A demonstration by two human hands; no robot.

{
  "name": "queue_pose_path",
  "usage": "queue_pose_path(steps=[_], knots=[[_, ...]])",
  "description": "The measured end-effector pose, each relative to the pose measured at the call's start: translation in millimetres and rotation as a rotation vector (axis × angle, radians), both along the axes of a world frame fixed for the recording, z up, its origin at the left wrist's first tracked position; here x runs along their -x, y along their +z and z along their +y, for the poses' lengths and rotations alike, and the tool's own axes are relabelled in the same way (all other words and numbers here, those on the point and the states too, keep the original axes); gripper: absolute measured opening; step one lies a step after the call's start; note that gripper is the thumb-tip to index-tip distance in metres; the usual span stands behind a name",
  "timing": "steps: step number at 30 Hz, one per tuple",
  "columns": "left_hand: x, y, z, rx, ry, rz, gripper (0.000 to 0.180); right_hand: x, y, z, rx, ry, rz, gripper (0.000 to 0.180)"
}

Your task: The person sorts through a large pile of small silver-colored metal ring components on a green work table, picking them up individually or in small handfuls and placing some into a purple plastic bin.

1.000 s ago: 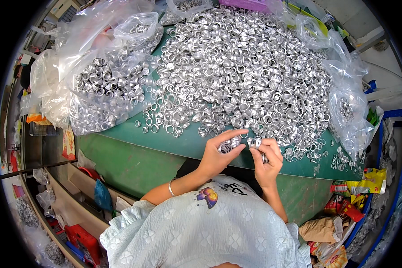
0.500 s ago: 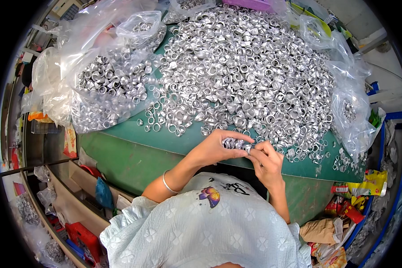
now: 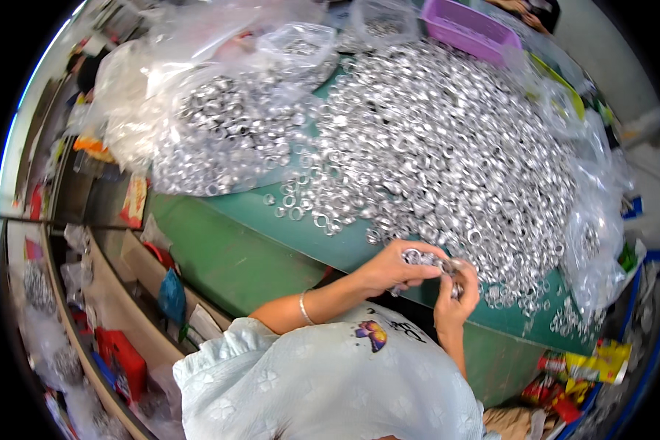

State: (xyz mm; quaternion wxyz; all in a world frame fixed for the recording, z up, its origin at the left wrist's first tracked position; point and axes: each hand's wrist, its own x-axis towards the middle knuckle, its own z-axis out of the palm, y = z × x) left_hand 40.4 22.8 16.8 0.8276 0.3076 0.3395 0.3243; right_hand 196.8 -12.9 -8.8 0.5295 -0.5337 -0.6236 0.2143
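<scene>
A wide heap of silver-coloured metal rings [image 3: 447, 139] spreads over the green table top [image 3: 242, 218]. At its near edge my left hand [image 3: 389, 270] is closed around several rings [image 3: 416, 257], which show between thumb and fingers. Right beside it, fingertips close to the left hand's, my right hand [image 3: 455, 306] is curled around rings too [image 3: 457, 288]. How many it holds cannot be made out, since the fingers cover them and the picture is slightly blurred. A bracelet circles my left wrist.
Clear plastic bags of rings [image 3: 220, 147] lie left of the heap, another bag [image 3: 594, 235] at its right. A purple basket [image 3: 471, 33] stands at the back, near another person's hand [image 3: 517, 7]. Open drawers [image 3: 136, 297] are at the left; coloured packets [image 3: 601, 359] lie at lower right.
The view has swung, so the table and heap sit further right and the purple basket shows more fully. Rings now show within my right hand's fingers; both hands remain close together.
</scene>
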Motion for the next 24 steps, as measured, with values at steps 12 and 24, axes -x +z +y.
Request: queue_pose_path(steps=[12,24], knots=[[-5,-5,-4,0.180,0.091,-0.293,0.038,7,3,5,0.054,-0.043,-0.083,0.021],[57,1,39,-0.194,0.596,0.124,0.031,-11,-12,8,0.492,-0.094,0.352,0.021]])
